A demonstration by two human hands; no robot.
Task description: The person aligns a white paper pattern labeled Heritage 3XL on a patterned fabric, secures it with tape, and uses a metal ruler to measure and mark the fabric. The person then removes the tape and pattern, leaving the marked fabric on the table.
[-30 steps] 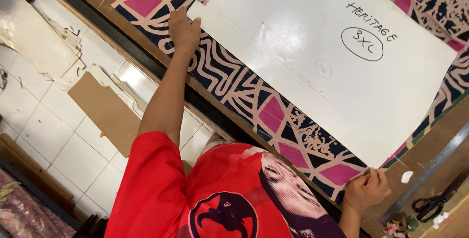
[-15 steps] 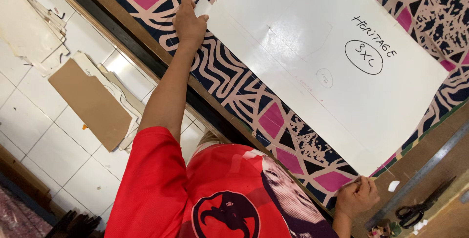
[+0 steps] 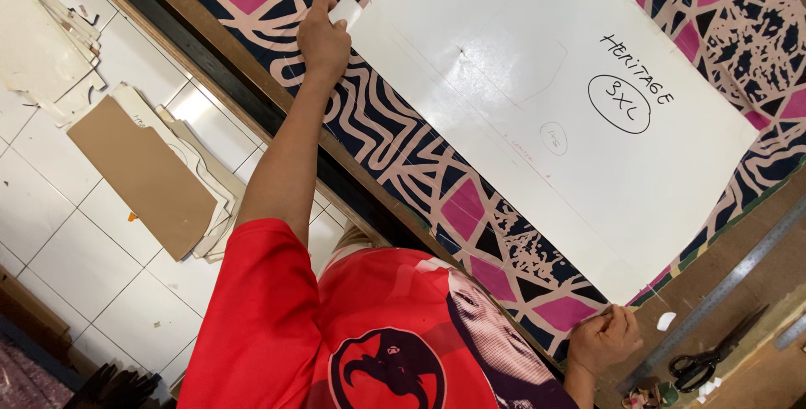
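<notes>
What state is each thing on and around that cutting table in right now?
White pattern board: flat on the fabric.
Patterned fabric: spread out under it.
Left hand: gripping a board corner.
Right hand: closed at the near corner.
Scissors: lying untouched.
Metal ruler: flat on table.
Cardboard pieces: piled on floor.

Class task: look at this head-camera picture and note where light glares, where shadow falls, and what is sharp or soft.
Head view: soft glare sheens the glossy white pattern board near its middle; a bright reflection sits on the floor tiles; the patterned fabric and left hand look sharp; the right hand and scissors at the frame's lower edge are slightly softer; the whole frame is tilted.
</notes>
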